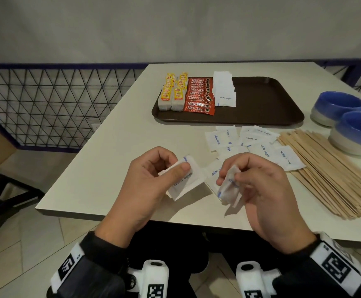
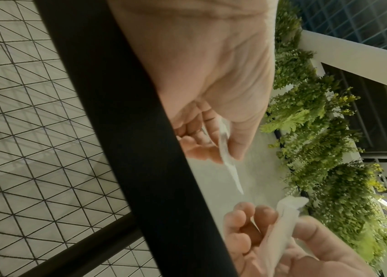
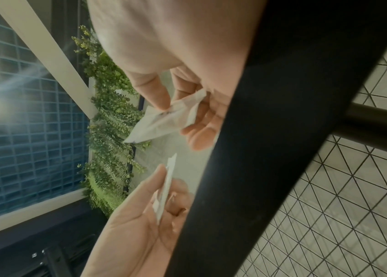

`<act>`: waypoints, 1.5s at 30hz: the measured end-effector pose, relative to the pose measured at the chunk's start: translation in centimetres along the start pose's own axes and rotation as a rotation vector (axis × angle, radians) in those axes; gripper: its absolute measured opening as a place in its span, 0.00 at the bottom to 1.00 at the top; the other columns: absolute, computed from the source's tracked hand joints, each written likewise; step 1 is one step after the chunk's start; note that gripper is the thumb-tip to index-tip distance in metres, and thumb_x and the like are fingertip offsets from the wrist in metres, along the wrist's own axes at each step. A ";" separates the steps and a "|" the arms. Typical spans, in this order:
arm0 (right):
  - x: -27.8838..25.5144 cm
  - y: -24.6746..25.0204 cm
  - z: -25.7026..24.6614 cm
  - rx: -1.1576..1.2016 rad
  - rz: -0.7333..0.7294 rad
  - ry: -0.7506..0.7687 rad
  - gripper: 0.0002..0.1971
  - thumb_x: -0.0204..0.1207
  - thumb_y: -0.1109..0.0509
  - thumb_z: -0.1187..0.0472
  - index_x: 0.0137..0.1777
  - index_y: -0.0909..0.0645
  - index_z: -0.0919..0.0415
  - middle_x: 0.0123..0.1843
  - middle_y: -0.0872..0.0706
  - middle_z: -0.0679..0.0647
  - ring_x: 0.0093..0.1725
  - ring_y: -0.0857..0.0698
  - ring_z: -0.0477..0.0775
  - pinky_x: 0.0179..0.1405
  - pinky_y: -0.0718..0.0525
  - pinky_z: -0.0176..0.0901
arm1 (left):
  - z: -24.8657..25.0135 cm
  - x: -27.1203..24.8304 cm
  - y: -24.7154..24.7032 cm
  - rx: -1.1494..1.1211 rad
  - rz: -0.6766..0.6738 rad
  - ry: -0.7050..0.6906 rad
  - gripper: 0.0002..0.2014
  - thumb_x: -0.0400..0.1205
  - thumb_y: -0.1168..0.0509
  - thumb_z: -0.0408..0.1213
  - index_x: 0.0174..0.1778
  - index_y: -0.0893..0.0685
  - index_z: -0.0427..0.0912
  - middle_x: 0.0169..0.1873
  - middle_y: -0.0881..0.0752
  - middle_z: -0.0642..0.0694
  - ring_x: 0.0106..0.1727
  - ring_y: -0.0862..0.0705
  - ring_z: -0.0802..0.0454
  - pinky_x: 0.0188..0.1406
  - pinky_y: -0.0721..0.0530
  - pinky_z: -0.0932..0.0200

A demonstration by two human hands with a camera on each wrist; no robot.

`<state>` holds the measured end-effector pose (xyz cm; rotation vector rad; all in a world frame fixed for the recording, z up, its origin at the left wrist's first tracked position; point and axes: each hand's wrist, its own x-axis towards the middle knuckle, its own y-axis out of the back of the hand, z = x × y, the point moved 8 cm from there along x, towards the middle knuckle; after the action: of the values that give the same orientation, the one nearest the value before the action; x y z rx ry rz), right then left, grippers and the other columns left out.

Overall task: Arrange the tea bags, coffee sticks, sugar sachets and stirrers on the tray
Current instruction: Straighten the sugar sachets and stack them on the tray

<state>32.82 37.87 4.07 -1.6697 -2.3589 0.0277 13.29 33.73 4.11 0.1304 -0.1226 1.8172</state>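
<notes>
My left hand [image 1: 153, 173] pinches a small stack of white sugar sachets [image 1: 186, 179] between thumb and fingers, above the table's front edge. My right hand [image 1: 255, 181] grips another sugar sachet [image 1: 229, 188] close beside it. In the left wrist view the left hand's sachets [image 2: 225, 148] show edge-on. In the right wrist view the right hand's sachet [image 3: 161, 120] shows crumpled. A brown tray [image 1: 261, 100] at the back holds rows of yellow tea bags [image 1: 173, 91], red coffee sticks [image 1: 199, 95] and sugar sachets [image 1: 224, 89]. Loose sugar sachets [image 1: 252, 143] and wooden stirrers [image 1: 330, 173] lie on the table.
Two blue and white bowls [image 1: 347, 121] stand at the right, beside the stirrers. The white table [image 1: 115, 134] has its front edge just below my hands. A black wire fence [image 1: 46, 104] runs along the left. The tray's right half is bare.
</notes>
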 end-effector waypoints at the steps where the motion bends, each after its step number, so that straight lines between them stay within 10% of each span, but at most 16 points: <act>1: 0.0 -0.2 0.0 -0.028 -0.013 0.001 0.09 0.66 0.37 0.66 0.29 0.18 0.59 0.38 0.17 0.60 0.42 0.19 0.64 0.42 0.25 0.50 | 0.1 0.0 -0.2 -0.014 -0.013 0.006 0.11 0.72 0.19 0.38 0.38 0.15 0.39 0.33 0.12 0.45 0.32 0.17 0.54 0.33 0.21 0.65; 9: -0.2 -1.3 -0.3 -0.049 -0.094 0.058 0.09 0.78 0.25 0.72 0.38 0.12 0.61 0.29 0.18 0.44 0.25 0.24 0.38 0.27 0.27 0.26 | -0.5 0.1 -0.3 -0.152 -0.071 0.089 0.23 0.73 0.23 0.19 0.63 0.14 0.36 0.48 0.09 0.31 0.37 0.11 0.41 0.33 0.13 0.56; 27: 0.2 0.2 0.9 -0.167 0.095 0.095 0.04 0.75 0.19 0.61 0.45 0.09 0.50 0.36 0.13 0.51 0.33 0.21 0.50 0.37 0.19 0.46 | -0.6 -0.7 -2.0 -0.083 -0.249 0.155 0.10 0.80 0.29 0.33 0.49 0.08 0.29 0.46 0.07 0.33 0.44 0.08 0.40 0.44 0.08 0.49; 35: -0.4 -1.2 -0.6 -0.406 0.045 0.229 0.07 0.79 0.22 0.62 0.47 0.09 0.47 0.46 0.14 0.47 0.47 0.14 0.53 0.43 0.13 0.46 | -0.7 -0.5 -2.3 -0.069 -0.299 0.178 0.24 0.81 0.32 0.17 0.71 0.17 0.42 0.51 0.09 0.28 0.46 0.09 0.36 0.51 0.09 0.45; 40: -0.5 -2.0 -0.5 -0.315 -0.040 0.206 0.07 0.81 0.24 0.65 0.52 0.07 0.53 0.46 0.13 0.48 0.37 0.17 0.48 0.29 0.19 0.32 | -0.6 -0.4 -2.2 -0.009 -0.316 0.155 0.28 0.80 0.31 0.17 0.73 0.19 0.44 0.52 0.07 0.34 0.49 0.08 0.39 0.51 0.12 0.57; 45: -0.4 -1.7 0.8 -0.284 -0.038 0.098 0.15 0.75 0.25 0.61 0.57 0.11 0.41 0.53 0.11 0.43 0.44 0.16 0.49 0.38 0.18 0.44 | -0.5 -0.3 -1.9 -0.043 -0.287 0.146 0.27 0.80 0.31 0.17 0.72 0.19 0.44 0.52 0.08 0.30 0.51 0.08 0.37 0.56 0.11 0.47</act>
<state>31.18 37.05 3.51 -1.7006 -2.4091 -0.4047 15.17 33.94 3.63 -0.0150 -0.0370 1.5307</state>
